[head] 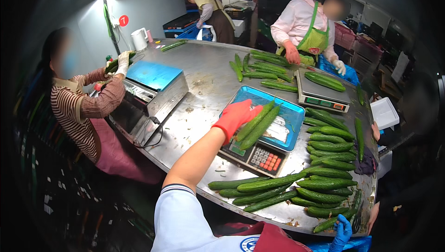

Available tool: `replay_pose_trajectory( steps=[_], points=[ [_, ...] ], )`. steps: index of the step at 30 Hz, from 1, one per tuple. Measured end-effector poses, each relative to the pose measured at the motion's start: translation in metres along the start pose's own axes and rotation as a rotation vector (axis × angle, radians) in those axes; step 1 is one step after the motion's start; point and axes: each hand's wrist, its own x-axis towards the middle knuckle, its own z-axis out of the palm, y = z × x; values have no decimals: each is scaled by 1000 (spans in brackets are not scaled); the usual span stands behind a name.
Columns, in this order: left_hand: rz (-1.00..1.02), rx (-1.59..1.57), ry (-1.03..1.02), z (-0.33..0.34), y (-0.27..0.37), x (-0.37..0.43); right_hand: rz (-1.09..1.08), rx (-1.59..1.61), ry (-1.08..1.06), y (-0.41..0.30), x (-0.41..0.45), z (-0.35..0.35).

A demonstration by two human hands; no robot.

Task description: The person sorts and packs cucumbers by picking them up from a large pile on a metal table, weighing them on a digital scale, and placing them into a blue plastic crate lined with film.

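My left hand (240, 117), in a red rubber glove, grips two long green cucumbers (259, 127) side by side. They slant across the blue pan (297, 130) of a digital scale, their lower ends over its keypad housing (266, 160). Part of the hand's grip is hidden behind them. At the lower right is my right hand (342, 229) in a blue glove, fingers bent, beside the tip of a cucumber (326, 225); whether it holds that tip is unclear. Rows of cucumbers (330, 165) lie right of the scale, and more (260, 189) lie along the near table edge.
A second scale (323, 99) bears one cucumber. Across the steel table (208, 64), a person (306, 33) stands by more cucumbers (264, 68). To the left, another person (80, 102) holds produce over a wrapping machine (153, 78). Scissors (357, 220) lie near my right hand.
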Motion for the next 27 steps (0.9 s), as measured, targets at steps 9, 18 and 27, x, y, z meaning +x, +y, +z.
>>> replay_pose_trajectory(
  steps=[9,18,27],
  points=[
    [-35,184,-24,76,29,22,-22,-53,-110,-27,-22,51],
    [-118,-1388,-289,59,64,5,114,98,-471,-75,-7,120],
    [-489,-1991,-561,119,163,-39,-27,174,-471,-116,31,177]
  ],
)
